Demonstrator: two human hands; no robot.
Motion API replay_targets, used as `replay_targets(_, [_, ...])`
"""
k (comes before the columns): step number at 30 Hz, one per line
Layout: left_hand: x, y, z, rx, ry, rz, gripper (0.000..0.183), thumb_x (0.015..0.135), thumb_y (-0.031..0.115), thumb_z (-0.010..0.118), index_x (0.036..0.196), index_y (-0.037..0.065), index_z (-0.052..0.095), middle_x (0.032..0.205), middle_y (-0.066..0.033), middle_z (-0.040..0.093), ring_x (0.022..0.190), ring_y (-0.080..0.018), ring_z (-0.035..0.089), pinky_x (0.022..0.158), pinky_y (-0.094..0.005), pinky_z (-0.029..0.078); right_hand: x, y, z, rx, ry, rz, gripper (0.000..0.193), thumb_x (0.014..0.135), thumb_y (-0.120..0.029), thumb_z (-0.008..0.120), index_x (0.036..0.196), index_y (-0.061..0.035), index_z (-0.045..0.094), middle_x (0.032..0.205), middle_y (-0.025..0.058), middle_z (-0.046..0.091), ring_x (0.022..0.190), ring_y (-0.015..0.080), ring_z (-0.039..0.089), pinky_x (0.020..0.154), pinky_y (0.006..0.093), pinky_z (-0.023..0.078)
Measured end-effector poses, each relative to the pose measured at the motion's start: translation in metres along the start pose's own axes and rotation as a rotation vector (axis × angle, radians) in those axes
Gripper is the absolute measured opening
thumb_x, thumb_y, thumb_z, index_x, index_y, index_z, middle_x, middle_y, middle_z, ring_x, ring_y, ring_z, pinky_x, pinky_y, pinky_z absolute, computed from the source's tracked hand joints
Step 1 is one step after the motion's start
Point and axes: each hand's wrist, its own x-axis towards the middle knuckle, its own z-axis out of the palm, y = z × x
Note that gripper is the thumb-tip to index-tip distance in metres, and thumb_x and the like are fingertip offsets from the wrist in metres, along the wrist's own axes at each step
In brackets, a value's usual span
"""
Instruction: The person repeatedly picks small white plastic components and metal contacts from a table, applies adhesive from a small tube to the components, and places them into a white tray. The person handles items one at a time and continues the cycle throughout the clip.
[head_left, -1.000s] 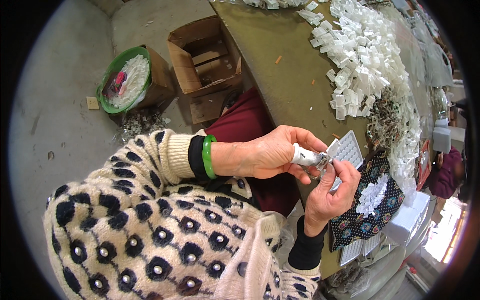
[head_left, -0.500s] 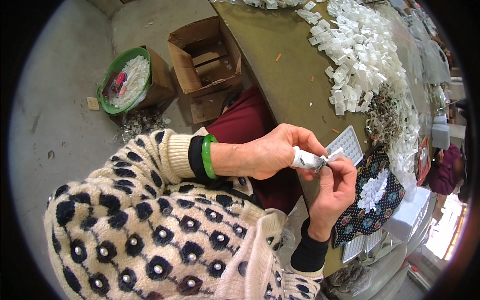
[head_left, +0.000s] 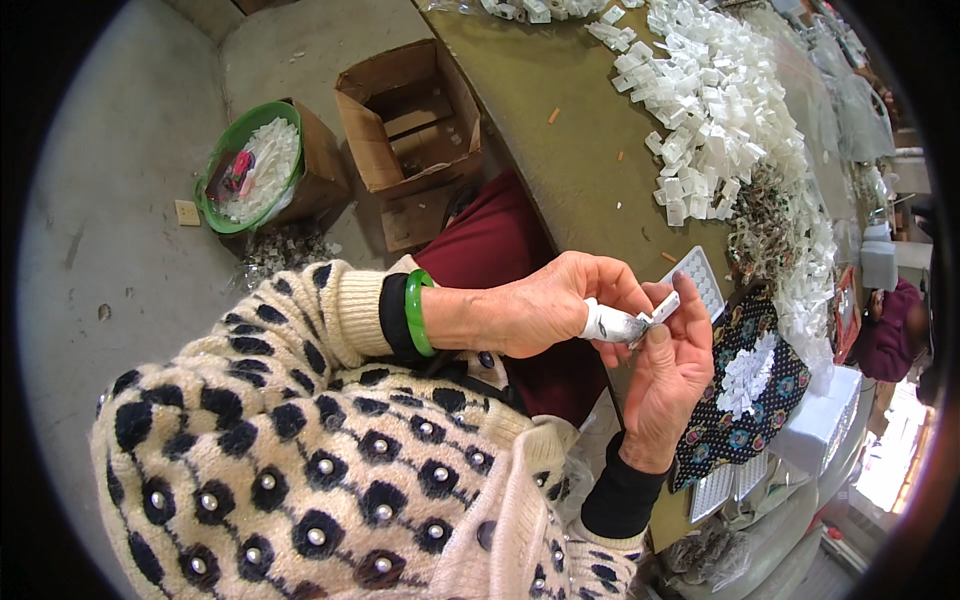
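My left hand (head_left: 545, 300), with a green bangle at the wrist and a white wrap with grey smudges round one digit, is closed on a small white plastic piece (head_left: 666, 307). From the other side my right hand (head_left: 668, 375) pinches the same piece between thumb and fingers, so the fingertips of both hands meet. Whatever else the fingertips hold is too small to make out. Just beyond the hands lies a white tray with rows of small cells (head_left: 703, 280). Beside my right hand a dark patterned cloth (head_left: 700, 425) carries a heap of small white pieces (head_left: 747, 375).
On the olive table (head_left: 560, 165) spreads a large pile of white plastic pieces (head_left: 715, 100), with a heap of tiny metal-and-wire parts (head_left: 760, 225) alongside. A cardboard box (head_left: 360, 130) and a green-rimmed basket (head_left: 215, 150) stand at left. Another person (head_left: 890, 335) is at far right.
My right hand has turned and its fingers have lifted and straightened somewhat, showing more of the white piece. My left hand has hardly moved.
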Motion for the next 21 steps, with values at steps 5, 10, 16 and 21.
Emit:
replay_targets(5, [-0.002,0.0,-0.002,-0.178,0.007,-0.015,0.019,0.091,0.006,0.065,0.106,-0.003,0.057,0.097,-0.0155,0.068,0.086,-0.022,0.07,0.073,-0.0332,0.061,0.001,0.003,0.001,-0.218,0.147,-0.203,0.022,0.093,-0.001,0.062,0.114,0.0051,0.063,0.099,0.0133,0.07,0.088,0.0148,0.065,0.083,0.0268,0.051])
replay_targets(10, [-0.002,-0.001,-0.003,-0.253,0.01,-0.039,0.02,0.092,0.007,0.064,0.106,-0.004,0.056,0.099,-0.0174,0.068,0.088,-0.0272,0.071,0.072,-0.0352,0.062,-0.003,0.005,0.005,-0.451,0.202,-0.341,0.02,0.093,-0.001,0.062,0.112,0.0051,0.063,0.099,0.0132,0.07,0.087,0.0148,0.066,0.082,0.0268,0.053])
replay_targets(16, [-0.002,-0.004,-0.003,-0.277,-0.032,-0.04,0.02,0.091,0.007,0.064,0.106,-0.004,0.057,0.099,-0.0171,0.068,0.088,-0.0278,0.071,0.066,-0.034,0.062,-0.006,0.006,0.008,-0.391,0.222,-0.34,0.016,0.093,0.001,0.06,0.108,0.0046,0.064,0.099,0.0132,0.07,0.089,0.0153,0.066,0.081,0.0276,0.053])
replay_targets(21, [-0.001,-0.006,-0.003,-0.173,-0.032,0.024,0.02,0.09,0.006,0.066,0.105,-0.004,0.057,0.096,-0.0148,0.068,0.083,-0.0215,0.07,0.062,-0.0296,0.06,-0.009,0.014,0.012,-0.717,0.252,-0.564,0.016,0.091,0.005,0.061,0.106,0.0038,0.063,0.097,0.0155,0.07,0.085,0.0211,0.069,0.077,0.0301,0.056])
